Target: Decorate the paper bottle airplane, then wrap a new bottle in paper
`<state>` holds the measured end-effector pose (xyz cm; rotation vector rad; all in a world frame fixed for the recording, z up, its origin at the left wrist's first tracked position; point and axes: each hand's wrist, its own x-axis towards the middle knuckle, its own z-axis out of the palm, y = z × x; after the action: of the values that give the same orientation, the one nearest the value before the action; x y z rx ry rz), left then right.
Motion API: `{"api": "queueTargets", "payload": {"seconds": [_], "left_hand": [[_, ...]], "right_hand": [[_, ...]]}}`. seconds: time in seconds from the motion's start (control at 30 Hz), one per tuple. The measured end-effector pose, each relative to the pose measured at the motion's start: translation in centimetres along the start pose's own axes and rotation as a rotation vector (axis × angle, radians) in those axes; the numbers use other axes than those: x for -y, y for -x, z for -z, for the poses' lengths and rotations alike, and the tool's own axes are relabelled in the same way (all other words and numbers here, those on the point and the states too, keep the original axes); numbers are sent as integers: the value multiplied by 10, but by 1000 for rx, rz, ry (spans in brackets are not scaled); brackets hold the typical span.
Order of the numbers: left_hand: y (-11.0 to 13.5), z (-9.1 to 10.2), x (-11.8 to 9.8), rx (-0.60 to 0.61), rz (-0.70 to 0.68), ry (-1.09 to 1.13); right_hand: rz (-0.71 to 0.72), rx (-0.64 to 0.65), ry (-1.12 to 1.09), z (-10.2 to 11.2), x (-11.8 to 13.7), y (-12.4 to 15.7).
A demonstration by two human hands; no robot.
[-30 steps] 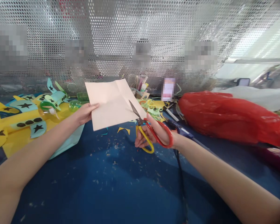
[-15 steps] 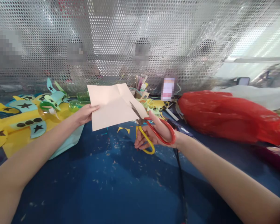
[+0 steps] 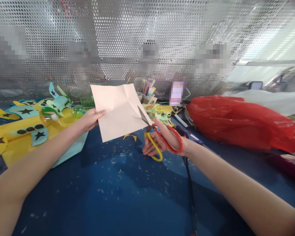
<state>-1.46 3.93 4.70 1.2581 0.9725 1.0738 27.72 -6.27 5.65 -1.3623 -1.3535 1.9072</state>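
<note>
Head view, against half a second ago: near corner lower and far edge higher on the creased, pale pink paper sheet (image 3: 118,108), just off centre toward 9 o'clock. Pinched at its 9 o'clock edge by the left hand (image 3: 89,120). Held in the right hand (image 3: 170,136), toward 4 o'clock: metal scissors (image 3: 149,128) with red and yellow handle loops spread apart, one dark blade over the sheet near its 3 o'clock edge. At 6 o'clock, broad stretch of dark blue tabletop (image 3: 100,203), flecked with tiny scraps. At 3 o'clock, shiny red plastic bag (image 3: 231,121), contents hidden. At 12 o'clock, small container (image 3: 146,98) holding thin upright sticks (image 3: 145,86).
</note>
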Motion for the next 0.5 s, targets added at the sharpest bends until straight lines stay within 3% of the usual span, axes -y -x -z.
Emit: {"api": "queueTargets", "payload": {"seconds": [0.27, 0.5], "left_hand": [[4, -3, -5, 3, 25, -27], [5, -2, -4, 79, 87, 19]], "right_hand": [[-49, -67, 10, -5, 4, 0], [81, -85, 54, -7, -1, -2]]}}
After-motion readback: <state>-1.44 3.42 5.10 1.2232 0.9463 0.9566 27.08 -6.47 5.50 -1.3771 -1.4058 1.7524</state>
